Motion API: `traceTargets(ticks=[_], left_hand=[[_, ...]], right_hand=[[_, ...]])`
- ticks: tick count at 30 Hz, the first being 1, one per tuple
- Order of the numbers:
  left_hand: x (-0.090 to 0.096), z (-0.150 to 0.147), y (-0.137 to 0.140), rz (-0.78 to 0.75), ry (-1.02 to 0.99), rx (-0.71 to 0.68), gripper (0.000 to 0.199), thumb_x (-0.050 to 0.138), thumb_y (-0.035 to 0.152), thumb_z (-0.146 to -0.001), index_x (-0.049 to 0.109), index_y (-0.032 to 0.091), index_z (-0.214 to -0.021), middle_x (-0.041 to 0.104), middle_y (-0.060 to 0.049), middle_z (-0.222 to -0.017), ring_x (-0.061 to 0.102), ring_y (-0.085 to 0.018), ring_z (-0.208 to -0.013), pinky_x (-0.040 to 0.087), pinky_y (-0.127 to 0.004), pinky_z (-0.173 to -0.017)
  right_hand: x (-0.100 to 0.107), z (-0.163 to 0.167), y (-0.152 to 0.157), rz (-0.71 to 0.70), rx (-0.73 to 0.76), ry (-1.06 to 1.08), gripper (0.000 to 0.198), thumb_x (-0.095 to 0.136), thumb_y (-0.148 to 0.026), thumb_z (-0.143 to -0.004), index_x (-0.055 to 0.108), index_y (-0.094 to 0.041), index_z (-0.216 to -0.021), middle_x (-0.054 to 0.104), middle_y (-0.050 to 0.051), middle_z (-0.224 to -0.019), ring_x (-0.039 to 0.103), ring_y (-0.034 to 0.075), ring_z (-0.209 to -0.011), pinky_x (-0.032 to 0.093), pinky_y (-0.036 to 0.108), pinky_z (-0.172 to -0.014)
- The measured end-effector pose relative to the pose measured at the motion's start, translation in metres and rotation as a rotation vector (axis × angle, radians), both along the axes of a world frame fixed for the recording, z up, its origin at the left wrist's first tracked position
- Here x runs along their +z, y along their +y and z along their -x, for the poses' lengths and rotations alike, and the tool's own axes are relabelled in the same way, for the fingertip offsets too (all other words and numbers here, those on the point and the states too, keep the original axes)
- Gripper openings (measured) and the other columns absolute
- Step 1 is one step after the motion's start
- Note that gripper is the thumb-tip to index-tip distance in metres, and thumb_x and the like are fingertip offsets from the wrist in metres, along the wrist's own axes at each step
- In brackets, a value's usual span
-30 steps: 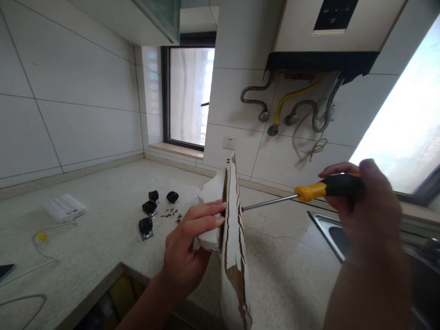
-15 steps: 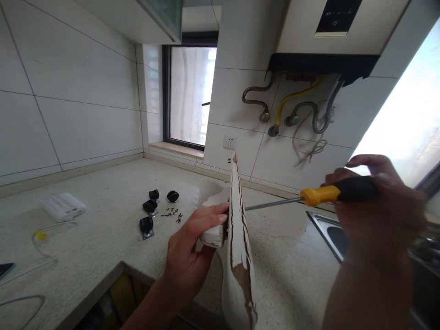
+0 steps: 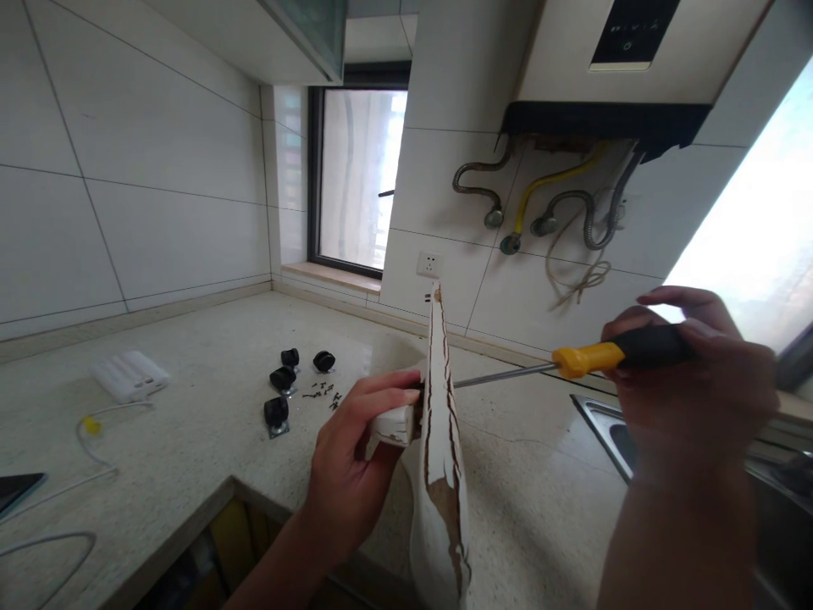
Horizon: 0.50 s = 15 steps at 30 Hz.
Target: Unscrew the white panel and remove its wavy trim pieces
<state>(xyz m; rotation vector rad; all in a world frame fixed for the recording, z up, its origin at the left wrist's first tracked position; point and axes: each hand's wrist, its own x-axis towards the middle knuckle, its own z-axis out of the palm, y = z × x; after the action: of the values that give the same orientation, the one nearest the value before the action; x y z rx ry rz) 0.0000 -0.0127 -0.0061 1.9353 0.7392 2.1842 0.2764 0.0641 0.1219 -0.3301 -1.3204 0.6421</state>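
Note:
A white board [image 3: 438, 440] with cracked, peeling edges stands on its edge on the counter. On its left side, my left hand [image 3: 356, 449] is closed around a small white block [image 3: 394, 425] that sits against the board. My right hand [image 3: 699, 364] grips a screwdriver [image 3: 588, 359] by its yellow and black handle. The steel shaft runs left to the board's right face; its tip is hidden there. Left of my left hand lie several black caster wheels [image 3: 276, 413] and a scatter of small dark screws [image 3: 323, 390].
A white power bank [image 3: 131, 377] with a cable lies at the left, near a dark phone-like object [image 3: 19, 491]. An opening [image 3: 235, 534] is cut in the counter's front. A steel sink [image 3: 610, 436] is at the right. A water heater [image 3: 610, 68] hangs above.
The view has shifted slightly, so the surroundings appear a little further right. My right hand keeps its hold on the screwdriver, and my left hand stays on the block.

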Motion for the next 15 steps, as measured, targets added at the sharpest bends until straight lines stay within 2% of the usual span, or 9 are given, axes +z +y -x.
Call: traceTargets(ticks=[4, 7, 10, 13, 15], left_hand=[[-0.002, 0.001, -0.001, 0.023, -0.067, 0.004, 0.042, 0.074, 0.006, -0.095, 0.073, 0.03, -0.129, 0.077, -0.005, -0.134, 0.072, -0.023, -0.124, 0.06, -0.037, -0.105], [-0.005, 0.001, -0.003, 0.06, -0.102, -0.021, 0.046, 0.075, 0.005, -0.094, 0.072, 0.032, -0.131, 0.077, -0.002, -0.133, 0.072, -0.021, -0.124, 0.06, -0.034, -0.106], [-0.006, 0.001, -0.007, 0.098, -0.102, -0.006, 0.046, 0.078, 0.007, -0.093, 0.071, 0.033, -0.131, 0.077, -0.002, -0.133, 0.072, -0.02, -0.125, 0.06, -0.032, -0.107], [-0.003, 0.001, -0.012, 0.141, -0.132, 0.051, 0.033, 0.075, 0.015, -0.098, 0.072, 0.032, -0.127, 0.077, -0.002, -0.127, 0.074, -0.018, -0.119, 0.061, -0.027, -0.102], [-0.001, 0.001, -0.014, 0.169, -0.158, 0.083, 0.027, 0.073, 0.019, -0.101, 0.073, 0.03, -0.125, 0.078, -0.001, -0.123, 0.075, -0.014, -0.114, 0.062, -0.021, -0.099]], right_hand=[[0.007, 0.009, 0.0, 0.098, -0.137, 0.066, 0.025, 0.065, -0.033, -0.065, 0.074, -0.019, -0.083, 0.06, 0.005, -0.057, 0.051, 0.018, -0.045, 0.028, 0.028, -0.033], [0.008, 0.012, 0.005, 0.115, -0.187, 0.162, 0.019, 0.063, -0.033, -0.061, 0.072, -0.017, -0.068, 0.057, 0.004, -0.056, 0.053, 0.017, -0.046, 0.031, 0.028, -0.034], [0.007, 0.011, 0.009, 0.052, -0.274, 0.267, 0.015, 0.061, -0.031, -0.061, 0.069, -0.019, -0.057, 0.054, 0.003, -0.057, 0.051, 0.016, -0.042, 0.033, 0.029, -0.033], [0.006, 0.014, 0.005, -0.059, -0.457, 0.307, 0.017, 0.06, -0.025, -0.069, 0.072, -0.019, -0.057, 0.054, 0.002, -0.054, 0.054, 0.016, -0.045, 0.035, 0.027, -0.036], [0.007, 0.019, -0.001, -0.107, -0.521, 0.317, 0.02, 0.06, -0.021, -0.074, 0.073, -0.02, -0.059, 0.053, 0.002, -0.054, 0.051, 0.015, -0.047, 0.03, 0.025, -0.037]])
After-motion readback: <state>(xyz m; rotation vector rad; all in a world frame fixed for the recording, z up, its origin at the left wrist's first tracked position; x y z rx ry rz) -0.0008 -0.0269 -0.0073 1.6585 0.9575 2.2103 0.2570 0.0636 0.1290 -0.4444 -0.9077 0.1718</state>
